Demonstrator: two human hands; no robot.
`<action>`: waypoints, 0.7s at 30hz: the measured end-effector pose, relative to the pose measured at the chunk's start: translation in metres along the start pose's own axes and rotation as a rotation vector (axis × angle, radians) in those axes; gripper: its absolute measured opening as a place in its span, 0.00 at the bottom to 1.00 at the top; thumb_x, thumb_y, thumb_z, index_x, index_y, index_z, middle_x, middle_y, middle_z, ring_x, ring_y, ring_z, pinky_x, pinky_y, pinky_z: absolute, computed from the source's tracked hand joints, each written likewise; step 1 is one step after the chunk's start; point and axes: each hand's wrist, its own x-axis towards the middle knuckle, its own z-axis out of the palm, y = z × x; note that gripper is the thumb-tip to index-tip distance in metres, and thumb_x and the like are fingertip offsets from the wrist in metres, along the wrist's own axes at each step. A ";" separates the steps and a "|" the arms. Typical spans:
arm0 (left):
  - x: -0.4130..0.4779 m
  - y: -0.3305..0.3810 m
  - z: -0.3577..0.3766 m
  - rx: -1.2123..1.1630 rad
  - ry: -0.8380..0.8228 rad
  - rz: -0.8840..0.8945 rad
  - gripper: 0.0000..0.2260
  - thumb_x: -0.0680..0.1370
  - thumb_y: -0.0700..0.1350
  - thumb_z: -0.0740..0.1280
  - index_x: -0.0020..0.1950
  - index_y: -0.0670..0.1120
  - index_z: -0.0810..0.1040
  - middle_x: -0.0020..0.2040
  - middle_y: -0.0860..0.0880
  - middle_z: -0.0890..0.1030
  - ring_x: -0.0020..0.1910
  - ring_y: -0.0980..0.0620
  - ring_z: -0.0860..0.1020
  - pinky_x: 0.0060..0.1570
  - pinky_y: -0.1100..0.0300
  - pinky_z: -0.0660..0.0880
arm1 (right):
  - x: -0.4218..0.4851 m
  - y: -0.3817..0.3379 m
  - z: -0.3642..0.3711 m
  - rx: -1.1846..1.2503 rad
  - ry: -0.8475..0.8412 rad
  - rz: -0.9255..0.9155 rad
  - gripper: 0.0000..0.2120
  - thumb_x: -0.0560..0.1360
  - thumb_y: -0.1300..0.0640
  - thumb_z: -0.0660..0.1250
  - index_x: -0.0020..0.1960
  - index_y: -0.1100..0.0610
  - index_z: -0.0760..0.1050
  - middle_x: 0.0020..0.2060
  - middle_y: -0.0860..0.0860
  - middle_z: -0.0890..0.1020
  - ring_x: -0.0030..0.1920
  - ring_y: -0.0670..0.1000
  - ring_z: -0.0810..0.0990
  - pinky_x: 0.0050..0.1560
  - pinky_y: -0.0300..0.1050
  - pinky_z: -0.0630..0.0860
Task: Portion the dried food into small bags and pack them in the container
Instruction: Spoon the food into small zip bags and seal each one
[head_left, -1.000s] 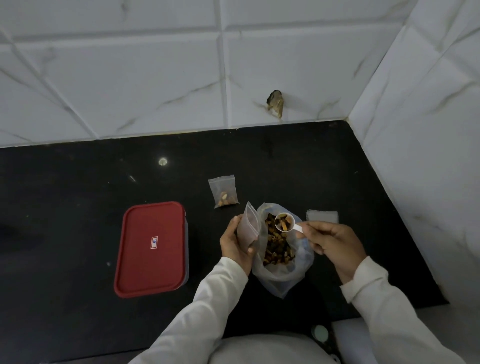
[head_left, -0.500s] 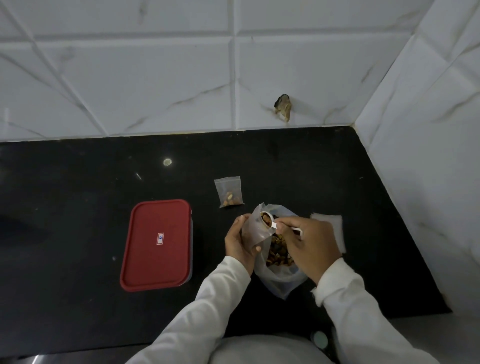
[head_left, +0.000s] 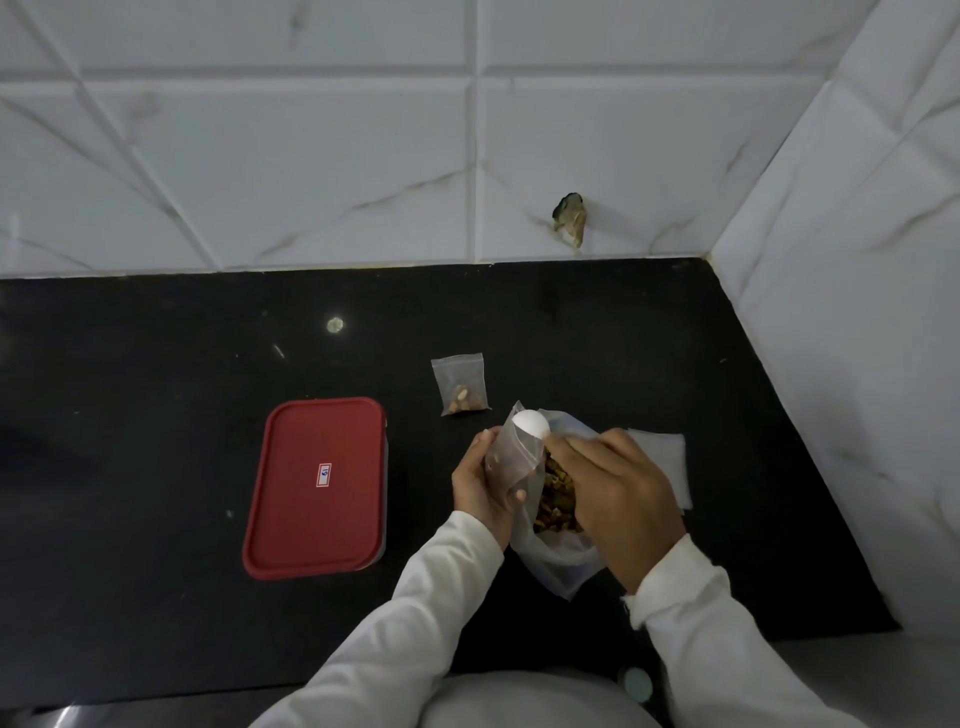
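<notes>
My left hand (head_left: 480, 488) grips a small clear zip bag (head_left: 511, 462), held upright with its mouth up. My right hand (head_left: 618, 493) holds a white measuring spoon (head_left: 530, 423), tipped bowl-down into that bag's mouth. Between and under my hands lies a large clear bag of dried food (head_left: 558, 499), open, with brown pieces showing. A filled small bag (head_left: 461, 384) lies flat on the black counter (head_left: 156, 389) behind my hands. The container with a red lid (head_left: 317, 486) stands closed to the left.
A stack of empty small bags (head_left: 662, 462) lies partly hidden behind my right hand. White marble tile walls close the back and the right side. A damaged spot (head_left: 570, 217) marks the back wall.
My right hand carried the filled spoon left from over the big bag to the small bag's mouth and turned it over. My left hand kept the small bag in place.
</notes>
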 end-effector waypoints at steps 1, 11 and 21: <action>0.001 0.000 -0.001 0.005 0.001 -0.002 0.19 0.73 0.55 0.69 0.59 0.45 0.81 0.55 0.44 0.80 0.43 0.49 0.80 0.26 0.64 0.72 | -0.006 -0.002 -0.002 0.062 0.079 -0.016 0.39 0.47 0.62 0.86 0.52 0.59 0.69 0.40 0.53 0.82 0.37 0.52 0.81 0.47 0.43 0.70; 0.001 -0.003 -0.009 -0.031 0.117 -0.052 0.14 0.78 0.53 0.66 0.58 0.47 0.82 0.54 0.45 0.81 0.36 0.51 0.80 0.24 0.64 0.72 | -0.017 0.035 0.005 0.038 -0.425 0.559 0.12 0.80 0.56 0.62 0.60 0.59 0.77 0.56 0.55 0.80 0.56 0.51 0.77 0.63 0.43 0.70; 0.008 -0.009 -0.007 0.007 0.224 -0.069 0.15 0.77 0.54 0.67 0.59 0.48 0.82 0.55 0.45 0.83 0.35 0.52 0.80 0.25 0.65 0.73 | -0.019 0.041 0.057 -0.148 -0.628 0.322 0.23 0.77 0.51 0.65 0.71 0.52 0.67 0.64 0.51 0.74 0.65 0.52 0.70 0.66 0.46 0.66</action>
